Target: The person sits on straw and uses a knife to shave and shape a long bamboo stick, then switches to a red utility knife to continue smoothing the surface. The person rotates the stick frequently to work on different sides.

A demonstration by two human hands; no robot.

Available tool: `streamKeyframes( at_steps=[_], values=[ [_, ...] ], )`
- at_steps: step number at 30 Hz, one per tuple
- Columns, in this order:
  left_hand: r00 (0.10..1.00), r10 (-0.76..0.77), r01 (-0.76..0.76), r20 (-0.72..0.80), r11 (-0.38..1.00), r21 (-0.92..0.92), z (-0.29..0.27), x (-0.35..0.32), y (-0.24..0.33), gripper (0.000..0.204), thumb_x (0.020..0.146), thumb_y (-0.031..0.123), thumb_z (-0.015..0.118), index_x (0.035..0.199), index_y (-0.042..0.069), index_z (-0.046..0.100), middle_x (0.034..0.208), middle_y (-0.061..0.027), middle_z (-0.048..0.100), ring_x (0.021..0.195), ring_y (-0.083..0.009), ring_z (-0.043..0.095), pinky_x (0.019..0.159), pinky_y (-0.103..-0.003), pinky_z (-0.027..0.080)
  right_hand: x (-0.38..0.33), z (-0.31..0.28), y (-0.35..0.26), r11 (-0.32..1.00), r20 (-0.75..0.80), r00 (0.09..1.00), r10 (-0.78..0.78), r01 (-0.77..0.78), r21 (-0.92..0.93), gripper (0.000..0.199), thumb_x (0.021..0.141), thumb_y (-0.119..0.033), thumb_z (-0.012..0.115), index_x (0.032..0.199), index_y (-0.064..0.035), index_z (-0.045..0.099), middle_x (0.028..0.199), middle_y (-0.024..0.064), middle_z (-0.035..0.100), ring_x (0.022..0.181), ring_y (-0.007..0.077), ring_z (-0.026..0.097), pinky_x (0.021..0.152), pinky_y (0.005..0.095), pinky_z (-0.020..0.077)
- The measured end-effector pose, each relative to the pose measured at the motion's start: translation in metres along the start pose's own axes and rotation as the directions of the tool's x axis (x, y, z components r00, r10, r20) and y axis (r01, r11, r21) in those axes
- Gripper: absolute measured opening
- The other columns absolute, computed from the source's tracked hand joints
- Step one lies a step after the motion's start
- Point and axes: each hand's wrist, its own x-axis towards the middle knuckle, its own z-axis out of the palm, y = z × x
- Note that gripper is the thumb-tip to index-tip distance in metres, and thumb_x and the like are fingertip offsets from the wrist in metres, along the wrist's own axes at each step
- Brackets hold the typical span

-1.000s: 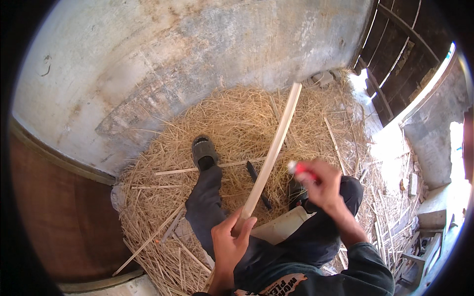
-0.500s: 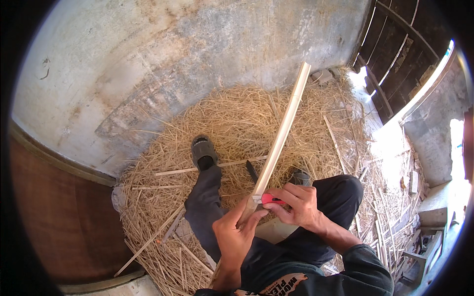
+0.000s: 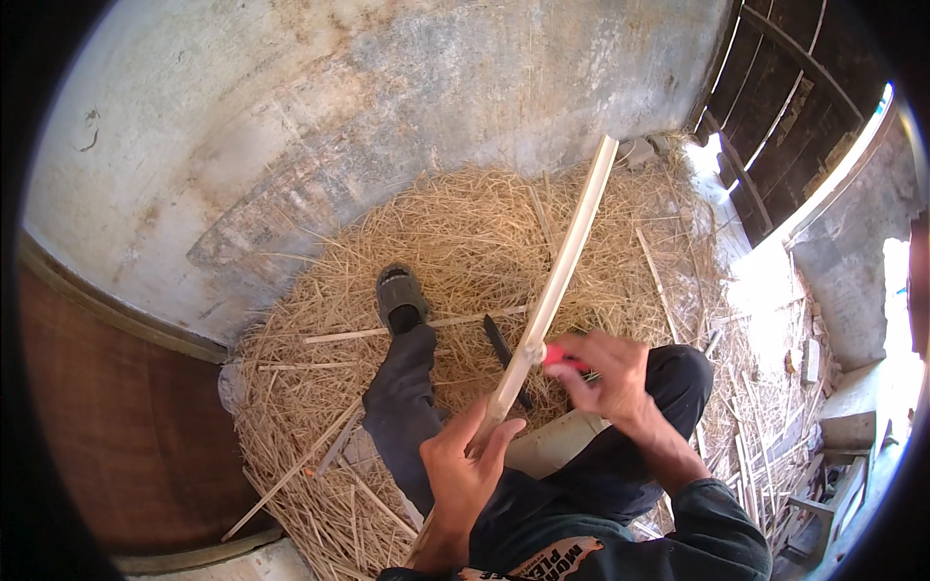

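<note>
A long pale bamboo strip slants up and to the right across the middle of the view. My left hand is closed round its lower part, thumb along the near side. In my right hand, slightly blurred, is a small red-handled tool, its head pressed against the strip's right edge. A pale curl shows where tool and strip meet; the tool's blade cannot be made out. Beyond the strip a dark, blade-like tool lies on the litter, partly hidden by the strip.
Straw-like shavings and loose strips cover the floor. My sandalled left foot rests among them. A stained wall stands ahead, a brown panel at the left, dark boards at the upper right, grey blocks at the right.
My right hand and the red-handled tool have moved up along the strip, away from my left hand. The strip's far end has dipped slightly to the right.
</note>
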Motion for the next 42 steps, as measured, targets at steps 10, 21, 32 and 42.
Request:
streamKeyframes(
  at_steps=[10, 21, 32, 42],
  values=[
    [0.980, -0.163, 0.163, 0.116, 0.987, 0.014, -0.017, -0.047, -0.021, 0.041, 0.088, 0.014, 0.089, 0.123, -0.003, 0.077, 0.067, -0.0022, 0.059, 0.062, -0.0020, 0.045, 0.053, -0.023, 0.039, 0.062, -0.051, 0.093, 0.910, -0.214, 0.917, 0.338, -0.376, -0.176, 0.026, 0.100, -0.029, 0.077, 0.111, -0.0065, 0.083, 0.085, 0.0116, 0.080, 0.066, 0.0172, 0.073, 0.058, 0.0320, 0.0557],
    [0.918, -0.340, 0.359, 0.204, 0.931, -0.067, -0.035, -0.045, -0.055, 0.030, 0.106, 0.015, 0.068, 0.128, -0.005, 0.073, 0.067, 0.0068, 0.053, 0.058, 0.0003, 0.043, 0.051, -0.022, 0.031, 0.046, -0.079, 0.128, 0.801, 0.462, 0.675, 0.575, -0.351, -0.484, 0.041, 0.103, -0.049, 0.067, 0.112, -0.0105, 0.079, 0.082, 0.0160, 0.076, 0.078, 0.0351, 0.074, 0.074, 0.0453, 0.0552],
    [0.958, -0.168, 0.204, 0.232, 0.969, -0.139, -0.018, -0.002, -0.022, 0.040, 0.117, 0.024, 0.043, 0.130, -0.001, 0.072, 0.068, 0.0025, 0.043, 0.057, -0.0068, 0.039, 0.053, -0.028, 0.032, 0.046, -0.047, 0.016, 0.904, 0.239, 0.890, 0.389, -0.419, 0.087, 0.022, 0.103, -0.023, 0.069, 0.114, -0.0039, 0.073, 0.091, 0.0172, 0.074, 0.080, 0.0361, 0.074, 0.072, 0.0445, 0.0560],
    [0.986, -0.038, 0.019, 0.160, 0.993, 0.120, -0.001, 0.001, 0.004, 0.027, 0.113, 0.020, 0.052, 0.124, -0.001, 0.065, 0.089, -0.0263, 0.068, 0.082, -0.0504, 0.065, 0.070, -0.050, 0.050, -0.001, -0.001, -0.032, 0.990, 0.198, 0.976, -0.092, 0.068, 0.125, 0.030, 0.090, -0.030, 0.084, 0.112, -0.0106, 0.076, 0.080, 0.0026, 0.065, 0.061, 0.0208, 0.068, 0.050, 0.0344, 0.0532]
  ],
)
